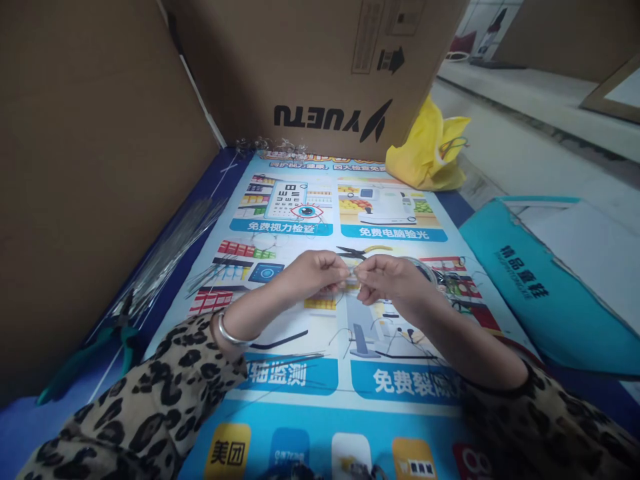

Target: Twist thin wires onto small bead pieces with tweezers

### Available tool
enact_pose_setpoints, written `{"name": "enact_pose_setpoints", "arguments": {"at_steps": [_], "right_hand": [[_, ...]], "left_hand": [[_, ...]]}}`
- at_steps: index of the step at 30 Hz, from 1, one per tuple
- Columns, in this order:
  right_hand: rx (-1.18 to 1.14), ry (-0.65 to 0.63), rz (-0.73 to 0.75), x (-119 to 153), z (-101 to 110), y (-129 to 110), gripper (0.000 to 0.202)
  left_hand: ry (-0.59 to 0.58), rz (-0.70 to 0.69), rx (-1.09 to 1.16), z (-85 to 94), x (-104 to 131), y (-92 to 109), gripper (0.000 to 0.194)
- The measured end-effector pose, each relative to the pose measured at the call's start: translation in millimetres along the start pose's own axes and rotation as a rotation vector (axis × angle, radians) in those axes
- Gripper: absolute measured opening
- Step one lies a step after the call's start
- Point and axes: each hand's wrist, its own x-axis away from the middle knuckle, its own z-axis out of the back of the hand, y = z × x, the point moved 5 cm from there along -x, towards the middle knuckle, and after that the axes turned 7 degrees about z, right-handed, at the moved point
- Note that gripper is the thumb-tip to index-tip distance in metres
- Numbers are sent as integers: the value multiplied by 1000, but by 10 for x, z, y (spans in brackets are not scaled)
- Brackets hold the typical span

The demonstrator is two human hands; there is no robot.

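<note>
Leopard-print sleeves took up the near edge: left sleeve (150,387) lower left of the frame, right sleeve (540,420) lower right, silver bracelet (230,335) on the left wrist. Left hand (319,272) and right hand (393,277) met near mid-frame, fingertips almost touching, each pinched thumb-to-forefinger on one small wire piece (352,272). Piece sat at frame centre, raised over the printed poster (280,407).

Handling, as judged: very light, thin, springy, easy to bend out of shape, probably slick between bare fingertips. Best hold: close pinch near each end, as the hands had it, no hard squeeze.

Long axis seemed to run left to right, from one pinch to the other, but the piece was tiny and mostly covered by fingers, so its exact shape and which end led couldn't be told.

Around it: yellow-handled pliers (377,249) just beyond the hands, dark jaws pointing left. Bundle of straight wires (173,243) at frame left, slanting toward upper right; green-handled pliers (121,323) lay at its near end. Yellow bag (425,157) upper right, teal shoebox (525,300) at frame right, cardboard box (310,60) standing across the top.
</note>
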Motion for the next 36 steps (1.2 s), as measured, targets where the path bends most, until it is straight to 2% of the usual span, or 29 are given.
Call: {"name": "enact_pose_setpoints", "arguments": {"at_steps": [3, 5, 8, 11, 17, 22, 27, 36], "right_hand": [[255, 70, 16, -5, 75, -38, 22], [462, 69, 37, -7, 115, -46, 16], [827, 12, 127, -12, 116, -59, 13], [1081, -55, 183, -11, 56, -52, 15], [1200, -125, 124, 0, -33, -25, 16], [1221, -130, 123, -6, -30, -8, 13], [1201, -120, 144, -20, -14, 13, 12], [1190, -111, 170, -28, -12, 11, 11]], "left_hand": [[106, -171, -341, 186, 56, 203, 13], [187, -214, -629, 318, 115, 311, 16], [242, -171, -1054, 476, 185, 364, 19], [257, -83, -1313, 586, 208, 323, 20], [78, -89, -1396, 516, 158, 187, 22], [44, -83, -1423, 465, 104, 95, 17], [58, -99, -1465, 467, 89, 74, 18], [192, 28, -1612, 648, 110, 101, 23]]}}
